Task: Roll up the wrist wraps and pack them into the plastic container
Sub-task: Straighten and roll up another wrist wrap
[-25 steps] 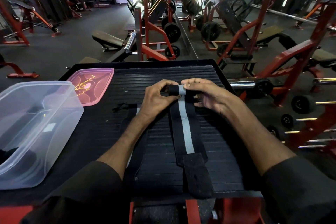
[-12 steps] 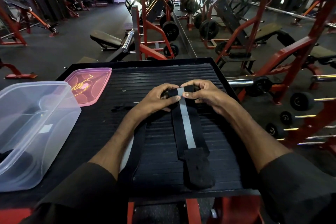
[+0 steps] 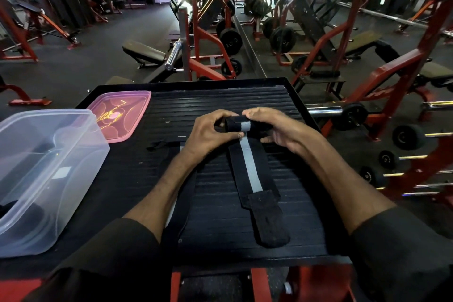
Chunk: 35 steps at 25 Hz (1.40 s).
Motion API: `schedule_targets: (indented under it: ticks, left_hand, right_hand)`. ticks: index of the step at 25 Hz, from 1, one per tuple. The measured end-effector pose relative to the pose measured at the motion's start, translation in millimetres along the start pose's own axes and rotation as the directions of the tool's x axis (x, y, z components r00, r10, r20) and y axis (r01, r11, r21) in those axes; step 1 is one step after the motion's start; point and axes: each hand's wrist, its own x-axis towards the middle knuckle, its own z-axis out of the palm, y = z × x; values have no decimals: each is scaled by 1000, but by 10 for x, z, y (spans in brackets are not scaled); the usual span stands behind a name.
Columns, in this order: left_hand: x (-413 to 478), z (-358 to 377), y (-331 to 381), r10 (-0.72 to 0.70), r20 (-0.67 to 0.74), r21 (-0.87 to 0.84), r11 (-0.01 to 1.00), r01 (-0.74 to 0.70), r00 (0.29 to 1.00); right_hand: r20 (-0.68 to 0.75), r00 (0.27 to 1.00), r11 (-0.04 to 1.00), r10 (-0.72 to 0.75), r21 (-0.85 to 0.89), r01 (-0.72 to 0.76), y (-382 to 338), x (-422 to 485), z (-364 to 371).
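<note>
A black wrist wrap with a grey middle stripe point(image 3: 250, 169) lies lengthwise on the black ribbed platform point(image 3: 220, 103), its velcro tab nearest me. Its far end is wound into a small roll point(image 3: 239, 125). My left hand point(image 3: 210, 133) pinches the roll's left side and my right hand point(image 3: 274, 127) grips its right side. A second black wrap point(image 3: 182, 179) lies flat under my left forearm, mostly hidden. The clear plastic container point(image 3: 46, 167) stands at the left with something dark in its near corner.
A pink lid point(image 3: 120, 117) lies flat behind the container. The platform's near edge sits on a red frame. Dumbbells on a rack stand close on the right, and benches and red weight machines fill the gym floor beyond.
The roll at the wrap's far end has grown thicker and moved toward me as both hands turned it. The flat length of the wrap is shorter.
</note>
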Motion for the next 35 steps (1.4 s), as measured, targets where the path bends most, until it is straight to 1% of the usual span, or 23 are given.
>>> schedule_targets:
  ticks: [1, 2, 4, 5, 6, 7, 8, 9, 11, 12, 13, 15, 16, 19, 22, 24, 27, 28, 29, 31, 32, 33, 35]
  left_hand:
    - [-12, 20, 5, 16, -27, 2, 1000, -16, 1000]
    - [-23, 40, 12, 27, -56, 2, 1000, -27, 998]
    - [-10, 53, 34, -3, -79, -37, 999, 0, 997]
    - [13, 56, 50, -66, -49, -104, 993, 61, 997]
    - [31, 67, 85, -151, 12, -213, 966, 150, 988]
    - [48, 101, 140, -247, 86, -362, 895, 261, 965]
    - [57, 146, 189, -325, 148, -480, 802, 355, 934]
    - [64, 197, 221, -385, 183, -543, 728, 419, 905]
    - [69, 257, 211, -430, 236, -546, 683, 485, 872]
    - [67, 246, 203, -430, 250, -526, 692, 494, 868]
    - [70, 220, 189, -426, 255, -505, 707, 495, 868]
    - [71, 142, 142, -383, 226, -414, 794, 444, 896]
    - [60, 98, 130, -352, 207, -378, 832, 406, 913]
    - [52, 16, 78, -251, 164, -330, 897, 293, 954]
    - [56, -9, 4, -174, 98, -178, 966, 189, 980]
    - [26, 18, -4, -153, 34, -112, 981, 156, 988]
    - [10, 57, 15, -89, -15, -84, 993, 88, 996]
    - [13, 60, 25, -67, -23, -76, 995, 65, 998]
    - [14, 59, 38, -46, -28, -75, 996, 44, 999]
    - [16, 49, 53, -18, -31, -109, 994, 15, 999]
    - [16, 44, 57, -12, -21, -124, 992, 9, 1000]
    - [21, 42, 54, -8, -7, -130, 992, 8, 1000]
    - [33, 31, 63, -46, 45, -164, 985, 53, 998]
  right_hand:
    - [2, 1000, 998, 5, -66, -5, 30, 2, 21]
    - [-1, 1000, 997, 1, -82, -1, 50, 3, 38]
    - [-52, 996, 997, -66, -39, 64, 72, 10, 60]
    - [-105, 988, 993, -116, -3, 116, 74, 10, 88]
    - [-164, 974, 985, -158, 42, 167, 74, 3, 133]
    - [-213, 957, 972, -195, 89, 218, 82, -1, 188]
    - [-249, 943, 962, -222, 102, 254, 111, 11, 254]
    - [-262, 934, 958, -242, 85, 272, 151, 25, 316]
    - [-239, 937, 959, -255, 61, 276, 182, 36, 398]
    - [-222, 942, 959, -251, 77, 274, 174, 35, 396]
    - [-209, 946, 956, -249, 103, 275, 159, 32, 368]
    - [-180, 953, 953, -243, 139, 269, 97, 16, 272]
    - [-167, 959, 960, -229, 122, 250, 61, -3, 235]
    - [-101, 978, 982, -182, 40, 187, 24, -28, 129]
    - [-51, 990, 991, -134, -3, 134, 26, -17, 18]
    - [-19, 996, 996, -84, 8, 85, -3, -10, 3]
    - [17, 1000, 987, -16, 159, 13, -35, -11, -24]
    - [26, 1000, 983, 0, 184, -5, -31, -11, -33]
    - [35, 999, 987, 11, 158, -17, -19, -8, -39]
    - [88, 995, 999, 36, 12, -37, 23, -1, -42]
    - [122, 991, 999, 49, -30, -46, 41, 2, -43]
    - [137, 989, 998, 56, -31, -52, 49, 0, -44]
    - [102, 994, 999, 36, 6, -37, 55, -2, -57]
